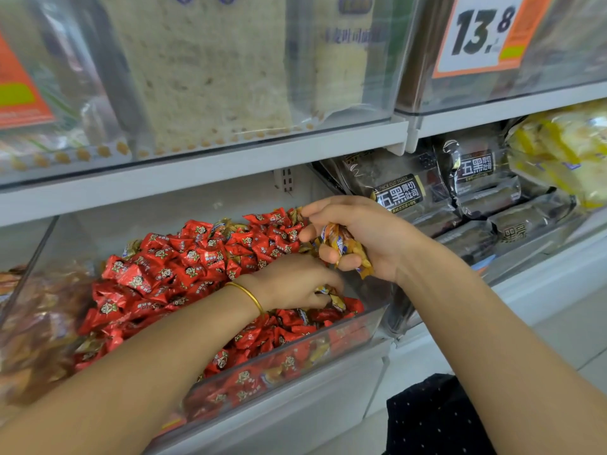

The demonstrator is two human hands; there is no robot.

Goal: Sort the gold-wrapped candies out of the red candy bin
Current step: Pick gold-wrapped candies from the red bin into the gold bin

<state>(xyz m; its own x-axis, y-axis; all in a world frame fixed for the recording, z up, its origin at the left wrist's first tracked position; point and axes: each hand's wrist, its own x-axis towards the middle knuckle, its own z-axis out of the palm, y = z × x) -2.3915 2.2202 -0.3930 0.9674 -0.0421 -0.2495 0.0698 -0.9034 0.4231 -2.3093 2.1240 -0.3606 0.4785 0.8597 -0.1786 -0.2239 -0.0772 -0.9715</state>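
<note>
in the clear bin [331,343], red candies [184,274] with scattered gold-wrapped candies [131,248]

price sign [479,34]: "13.8"; black bread pack [399,195]: "THICK CUT TOAST"

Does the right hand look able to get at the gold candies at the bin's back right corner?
Probably yes. The right hand hovers beside those corner gold candies, index finger extended toward them, nothing between. Its grip holds a bunch of gold-wrapped candies, so taking more may be awkward.
</note>
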